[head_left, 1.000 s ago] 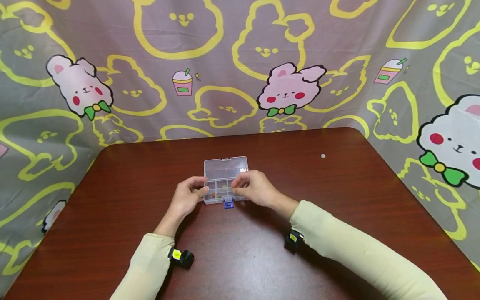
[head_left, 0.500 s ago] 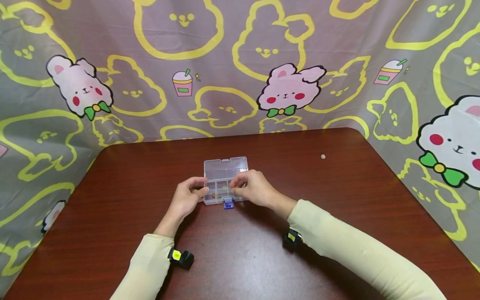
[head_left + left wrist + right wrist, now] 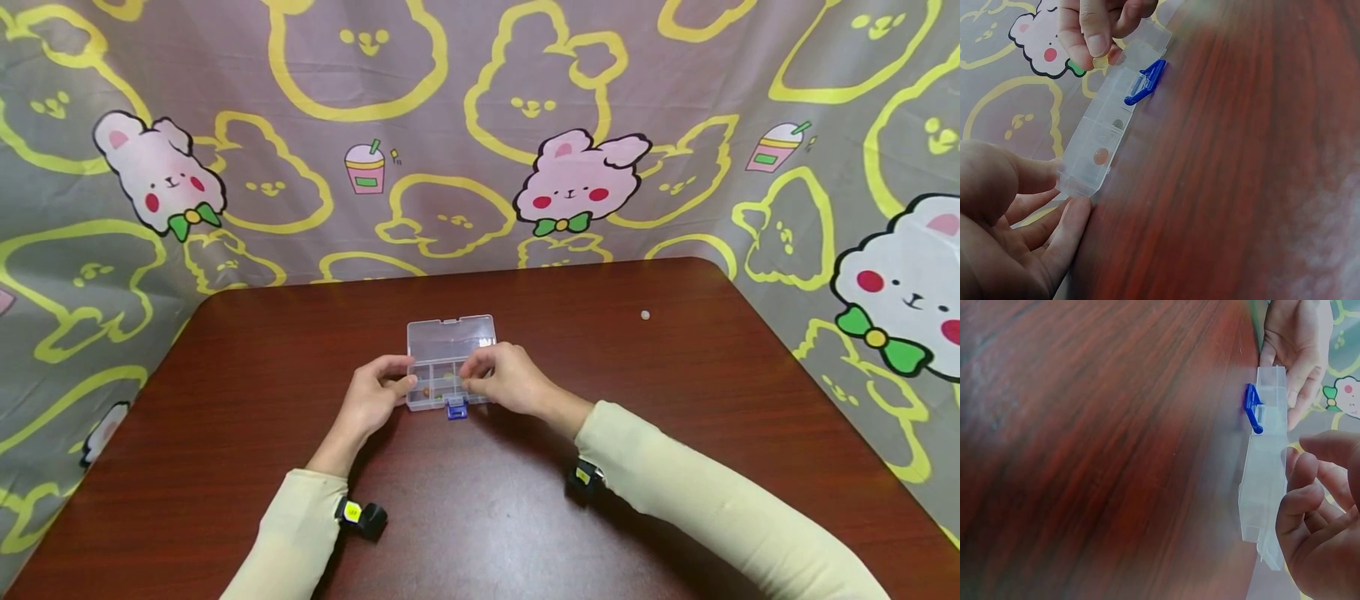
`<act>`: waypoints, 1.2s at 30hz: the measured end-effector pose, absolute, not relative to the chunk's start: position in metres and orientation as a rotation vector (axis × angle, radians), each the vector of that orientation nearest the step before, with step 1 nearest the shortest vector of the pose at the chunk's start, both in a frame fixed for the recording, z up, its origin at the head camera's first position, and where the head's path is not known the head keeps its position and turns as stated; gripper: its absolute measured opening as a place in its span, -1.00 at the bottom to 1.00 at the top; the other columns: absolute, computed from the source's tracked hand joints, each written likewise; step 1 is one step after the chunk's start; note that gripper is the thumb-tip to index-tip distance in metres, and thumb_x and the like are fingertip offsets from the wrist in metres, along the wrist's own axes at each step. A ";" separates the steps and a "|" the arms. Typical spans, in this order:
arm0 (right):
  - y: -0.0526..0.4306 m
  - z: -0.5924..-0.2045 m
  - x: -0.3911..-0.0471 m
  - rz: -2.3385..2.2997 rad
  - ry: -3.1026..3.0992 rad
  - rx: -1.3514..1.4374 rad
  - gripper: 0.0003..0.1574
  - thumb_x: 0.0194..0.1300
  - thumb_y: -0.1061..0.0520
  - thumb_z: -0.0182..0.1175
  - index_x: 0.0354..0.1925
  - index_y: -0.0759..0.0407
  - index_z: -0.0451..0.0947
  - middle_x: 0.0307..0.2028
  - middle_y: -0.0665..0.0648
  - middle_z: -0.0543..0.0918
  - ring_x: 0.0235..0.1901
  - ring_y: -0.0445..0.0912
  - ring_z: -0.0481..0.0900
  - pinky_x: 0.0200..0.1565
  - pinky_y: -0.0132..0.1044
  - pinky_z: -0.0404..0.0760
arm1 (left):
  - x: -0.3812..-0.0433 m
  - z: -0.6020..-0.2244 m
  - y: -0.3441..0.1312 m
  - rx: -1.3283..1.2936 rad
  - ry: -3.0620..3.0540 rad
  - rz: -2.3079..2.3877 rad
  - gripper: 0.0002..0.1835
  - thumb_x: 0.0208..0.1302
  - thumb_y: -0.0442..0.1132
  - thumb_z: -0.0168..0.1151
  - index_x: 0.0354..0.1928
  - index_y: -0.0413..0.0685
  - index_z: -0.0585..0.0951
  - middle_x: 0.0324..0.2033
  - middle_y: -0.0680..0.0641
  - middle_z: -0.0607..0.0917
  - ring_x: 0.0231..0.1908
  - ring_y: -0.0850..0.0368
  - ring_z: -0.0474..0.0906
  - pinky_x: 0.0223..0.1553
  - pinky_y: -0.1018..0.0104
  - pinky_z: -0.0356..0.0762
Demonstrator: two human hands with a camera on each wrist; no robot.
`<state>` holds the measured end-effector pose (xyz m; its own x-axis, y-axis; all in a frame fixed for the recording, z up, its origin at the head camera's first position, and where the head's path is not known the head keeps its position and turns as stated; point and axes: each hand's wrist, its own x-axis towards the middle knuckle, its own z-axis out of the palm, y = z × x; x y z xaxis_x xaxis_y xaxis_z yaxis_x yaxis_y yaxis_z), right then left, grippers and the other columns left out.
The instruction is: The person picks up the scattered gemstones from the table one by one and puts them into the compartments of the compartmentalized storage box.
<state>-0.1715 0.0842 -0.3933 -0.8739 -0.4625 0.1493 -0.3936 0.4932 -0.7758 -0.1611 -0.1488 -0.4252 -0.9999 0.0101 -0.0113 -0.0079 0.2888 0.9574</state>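
A clear plastic compartment box (image 3: 443, 385) stands on the table with its lid (image 3: 450, 340) raised at the back and a blue latch (image 3: 456, 409) at the front. My left hand (image 3: 372, 392) grips its left end between thumb and fingers. My right hand (image 3: 512, 379) is over the right-hand compartments, thumb and forefinger drawn together; in the left wrist view a small yellow piece (image 3: 1100, 62) shows at those fingertips. A round orange-brown bead (image 3: 1101, 155) lies in the left front compartment, with a small dark green piece (image 3: 1117, 124) beyond it. The right hand hides the box's right side.
A small white bead (image 3: 645, 315) lies by itself at the back right of the brown table (image 3: 487, 517). A patterned curtain (image 3: 450, 100) rises behind the table and along its sides.
The right fingertips have shifted very slightly left over the box. The left hand keeps its hold and the box stays in place.
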 end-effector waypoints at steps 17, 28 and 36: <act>0.093 -0.395 -0.173 -1.401 2.597 -0.717 -0.93 0.19 0.32 0.38 -0.30 0.29 0.70 -0.48 0.01 0.69 -0.62 -0.21 0.53 -0.55 -0.32 0.61 | -0.160 -0.425 -0.149 0.005 2.528 1.843 -0.68 0.32 -0.50 0.26 0.11 -0.35 0.61 -0.02 -0.36 0.65 -0.35 0.18 0.56 -0.23 0.35 0.68; 0.123 -0.394 -0.174 -1.491 2.573 -0.613 -0.94 0.24 0.35 0.33 -0.27 0.30 0.70 -0.45 0.13 0.71 -0.63 0.01 0.59 -0.55 -0.28 0.59 | -0.161 -0.424 -0.148 0.007 2.530 1.841 -0.67 0.31 -0.51 0.26 0.11 -0.36 0.60 0.00 -0.37 0.64 -0.36 0.19 0.56 -0.27 0.41 0.67; 0.159 -0.394 -0.177 -1.507 2.618 -0.513 -0.93 0.24 0.32 0.36 -0.26 0.28 0.69 -0.44 0.17 0.70 -0.62 0.07 0.58 -0.56 -0.28 0.58 | -0.159 -0.423 -0.148 -0.002 2.529 1.832 -0.68 0.33 -0.49 0.26 0.12 -0.35 0.60 -0.01 -0.36 0.64 -0.34 0.15 0.56 -0.22 0.33 0.69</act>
<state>-0.1766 0.1589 -0.3941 -0.9411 -0.3235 0.0982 -0.2473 0.4607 -0.8524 -0.1593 -0.1481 -0.4233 -0.9998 0.0096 -0.0155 -0.0118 0.3117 0.9501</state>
